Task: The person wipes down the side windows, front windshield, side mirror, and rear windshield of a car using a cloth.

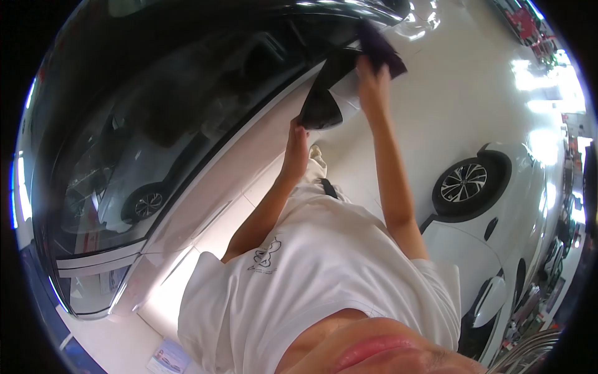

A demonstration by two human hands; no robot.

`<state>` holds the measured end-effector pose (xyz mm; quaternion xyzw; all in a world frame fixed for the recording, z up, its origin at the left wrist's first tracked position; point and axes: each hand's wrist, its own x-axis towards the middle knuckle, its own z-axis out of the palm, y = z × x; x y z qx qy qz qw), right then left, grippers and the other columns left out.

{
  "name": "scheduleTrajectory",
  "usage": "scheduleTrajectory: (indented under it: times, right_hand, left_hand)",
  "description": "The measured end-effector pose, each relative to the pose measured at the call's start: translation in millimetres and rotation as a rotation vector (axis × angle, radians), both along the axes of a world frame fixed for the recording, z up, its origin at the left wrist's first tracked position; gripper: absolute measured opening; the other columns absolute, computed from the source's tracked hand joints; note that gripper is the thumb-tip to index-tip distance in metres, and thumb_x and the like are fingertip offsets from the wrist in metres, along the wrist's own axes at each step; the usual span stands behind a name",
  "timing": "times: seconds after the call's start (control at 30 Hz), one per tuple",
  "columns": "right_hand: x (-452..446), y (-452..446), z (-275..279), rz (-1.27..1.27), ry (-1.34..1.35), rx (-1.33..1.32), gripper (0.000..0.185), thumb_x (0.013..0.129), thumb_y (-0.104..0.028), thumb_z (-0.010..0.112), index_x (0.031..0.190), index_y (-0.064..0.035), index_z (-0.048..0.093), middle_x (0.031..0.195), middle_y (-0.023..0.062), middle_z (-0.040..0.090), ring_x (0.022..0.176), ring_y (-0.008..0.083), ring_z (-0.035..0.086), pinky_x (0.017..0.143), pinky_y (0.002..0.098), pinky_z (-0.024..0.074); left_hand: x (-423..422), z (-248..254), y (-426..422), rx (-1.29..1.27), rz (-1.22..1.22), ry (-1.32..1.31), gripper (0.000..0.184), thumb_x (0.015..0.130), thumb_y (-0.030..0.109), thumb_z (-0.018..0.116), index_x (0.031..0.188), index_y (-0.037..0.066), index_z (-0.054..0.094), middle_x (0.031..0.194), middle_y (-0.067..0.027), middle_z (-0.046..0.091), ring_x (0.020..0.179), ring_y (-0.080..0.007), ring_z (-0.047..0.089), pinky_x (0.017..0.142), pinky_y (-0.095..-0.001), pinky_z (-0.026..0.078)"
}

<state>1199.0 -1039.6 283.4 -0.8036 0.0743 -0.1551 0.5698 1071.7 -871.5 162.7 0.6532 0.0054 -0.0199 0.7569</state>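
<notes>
While the right hand point(374, 87) clutches a dark cloth point(382, 52), left hand point(297, 149) touching side mirror point(320, 110), grip unclear, car point(180, 134) alongside.

The left arm point(265, 215) slants up and rightward from below the middle of the frame, and the left hand point(299, 146) stands upright just above centre, thumb near its top, the other fingers partly hidden. The right arm point(395, 181) reaches higher, bent slightly, its forearm steep and leaning leftward. The right hand point(375, 84) is at the upper centre-right, a little blurred, gripping with at least 2 digits showing.
</notes>
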Motion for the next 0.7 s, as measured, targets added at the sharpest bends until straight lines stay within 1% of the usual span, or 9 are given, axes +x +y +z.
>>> scheduleTrajectory:
  times: [0.07, 0.17, 0.3, 0.33, 0.5, 0.53, 0.57, 0.6, 0.7]
  right_hand:
    - [0, 17, 3, 0.238, -0.37, -0.577, 0.059, 0.083, -0.02, 0.069, 0.137, -0.0031, 0.053, 0.147, 0.0096, 0.05, 0.14, 0.0331, 0.038, 0.118, 0.0499, 0.0232]
    - [-36, 29, 12, 0.461, -0.35, -0.769, 0.076, 0.064, -0.019, 0.077, 0.137, -0.0109, 0.056, 0.148, 0.0045, 0.05, 0.142, 0.0272, 0.037, 0.118, 0.0488, 0.0231]
    - [-72, 24, -19, 0.675, -0.441, -0.986, 0.072, 0.076, -0.029, 0.064, 0.145, -0.0148, 0.051, 0.155, -0.001, 0.042, 0.148, 0.0172, 0.03, 0.122, 0.0418, 0.0148]
    - [-74, 17, -26, 0.692, -0.432, -0.986, 0.072, 0.076, -0.029, 0.064, 0.145, -0.0148, 0.051, 0.155, -0.001, 0.042, 0.148, 0.0172, 0.03, 0.122, 0.0418, 0.0148]
    - [-67, -17, -72, 1.033, -0.84, -1.174, 0.069, 0.08, -0.021, 0.056, 0.148, -0.0144, 0.046, 0.157, -0.0043, 0.039, 0.15, 0.0068, 0.02, 0.124, 0.0357, 0.0001]
    - [-61, -26, -77, 1.004, -0.99, -1.276, 0.072, 0.08, -0.017, 0.054, 0.151, -0.0188, 0.042, 0.156, -0.0038, 0.04, 0.136, 0.0059, 0.043, 0.12, 0.0292, 0.0233]
    - [-52, -36, -72, 1.021, -0.988, -1.257, 0.072, 0.08, -0.017, 0.054, 0.151, -0.0188, 0.042, 0.156, -0.0038, 0.04, 0.136, 0.0059, 0.043, 0.12, 0.0292, 0.0233]
    - [-41, -48, -65, 1.406, -0.46, -1.093, 0.072, 0.08, -0.016, 0.055, 0.151, -0.0213, 0.042, 0.156, -0.0031, 0.041, 0.121, 0.0066, 0.052, 0.106, 0.0267, 0.0358]
    - [-24, -107, -112, 1.452, -0.372, -0.633, 0.083, 0.069, -0.014, 0.067, 0.148, -0.0233, 0.047, 0.104, -0.0007, 0.07, 0.075, 0.0149, 0.061, 0.066, 0.0279, 0.0466]
  left_hand:
    - [-3, -1, -7, -0.106, 0.049, 0.043, 0.063, 0.106, 0.053, 0.026, 0.145, 0.005, 0.035, 0.144, -0.0128, 0.044, 0.134, -0.0245, 0.043, 0.117, -0.0408, 0.029]
    - [7, -24, -10, -0.291, 0.073, 0.104, 0.061, 0.107, 0.048, 0.022, 0.151, 0.006, 0.03, 0.149, -0.0121, 0.042, 0.14, -0.0231, 0.038, 0.12, -0.0403, 0.025]
    - [11, -33, 4, -0.448, 0.167, 0.242, 0.063, 0.108, 0.046, 0.02, 0.155, 0.004, 0.024, 0.153, -0.0138, 0.037, 0.14, -0.0235, 0.039, 0.119, -0.0364, 0.027]
    - [20, -25, 14, -0.564, 0.234, 0.406, 0.06, 0.109, 0.044, 0.022, 0.15, 0.003, 0.034, 0.148, -0.0126, 0.045, 0.135, -0.0223, 0.045, 0.117, -0.0344, 0.03]
    - [18, -22, 52, -0.177, 0.194, 0.25, 0.049, 0.107, 0.038, 0.033, 0.135, 0.002, 0.05, 0.136, -0.0131, 0.056, 0.123, -0.0194, 0.054, 0.104, -0.0351, 0.043]
    - [14, -17, 51, -0.146, 0.23, 0.236, 0.047, 0.107, 0.037, 0.035, 0.133, 0.002, 0.051, 0.134, -0.0136, 0.057, 0.119, -0.0194, 0.057, 0.101, -0.0355, 0.045]
    - [10, -11, 48, -0.142, 0.244, 0.252, 0.047, 0.107, 0.037, 0.035, 0.133, 0.002, 0.051, 0.134, -0.0136, 0.057, 0.119, -0.0194, 0.057, 0.101, -0.0355, 0.045]
    - [6, -5, 44, -0.157, 0.253, 0.218, 0.047, 0.106, 0.038, 0.036, 0.132, 0.002, 0.051, 0.131, -0.0134, 0.059, 0.115, -0.0202, 0.059, 0.1, -0.0363, 0.046]
    - [-11, 3, 12, -0.102, 0.37, 0.215, 0.047, 0.105, 0.04, 0.041, 0.131, 0.002, 0.051, 0.123, -0.0127, 0.062, 0.107, -0.0227, 0.062, 0.097, -0.0376, 0.048]
